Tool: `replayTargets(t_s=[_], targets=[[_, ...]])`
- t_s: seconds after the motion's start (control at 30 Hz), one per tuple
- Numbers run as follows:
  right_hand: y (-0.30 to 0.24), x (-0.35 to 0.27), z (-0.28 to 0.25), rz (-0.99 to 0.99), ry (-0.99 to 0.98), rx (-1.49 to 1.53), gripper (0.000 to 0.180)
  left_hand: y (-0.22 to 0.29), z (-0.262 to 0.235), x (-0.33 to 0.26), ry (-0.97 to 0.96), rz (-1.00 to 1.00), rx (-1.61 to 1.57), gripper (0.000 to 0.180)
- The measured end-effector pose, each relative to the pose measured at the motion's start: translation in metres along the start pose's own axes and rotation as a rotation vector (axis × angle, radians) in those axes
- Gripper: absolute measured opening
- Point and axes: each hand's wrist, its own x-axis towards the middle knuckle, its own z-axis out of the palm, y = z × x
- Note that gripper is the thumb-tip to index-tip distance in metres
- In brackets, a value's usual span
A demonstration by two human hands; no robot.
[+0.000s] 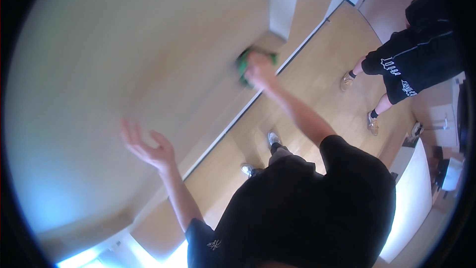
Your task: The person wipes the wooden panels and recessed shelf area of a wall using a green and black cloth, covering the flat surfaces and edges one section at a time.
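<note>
My right hand [260,69] is closed on a green-and-black thing [243,65] at the pale beige wall [198,39]. Motion smears both, so the kind of the thing is unclear; it looks soft like a cloth. Whether it presses flat on the wall cannot be told. On the left, my left hand [148,146] is raised in front of the same wall with its fingers spread and nothing in them. The fingertips are blurred, and I cannot tell whether they touch the wall.
A white baseboard [225,133] runs along the foot of the wall, beside my shoes [272,139]. Another person in black shorts [404,64] stands on the wooden floor [322,74] to the right. A bright white panel [409,198] and some equipment stand at the lower right.
</note>
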Motion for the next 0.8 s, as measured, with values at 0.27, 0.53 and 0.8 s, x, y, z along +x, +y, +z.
replayTargets(t_s=[0.27, 0.53, 0.8], targets=[[-0.15, -0.058, 0.023, -0.169, -0.112, -0.061, 0.045, -0.021, -0.057, -0.221, -0.542, -0.712, 0.241, 0.054], [-0.271, -0.168, 0.029, -0.503, -0.371, 0.291, 0.05, -0.008, -0.09, -0.271, -0.527, -0.756, 0.215, 0.07], [-0.109, -0.068, -0.049, -0.005, 0.075, -0.405, 0.049, -0.018, -0.175, -0.242, -0.799, -0.654, 0.127, 0.07]])
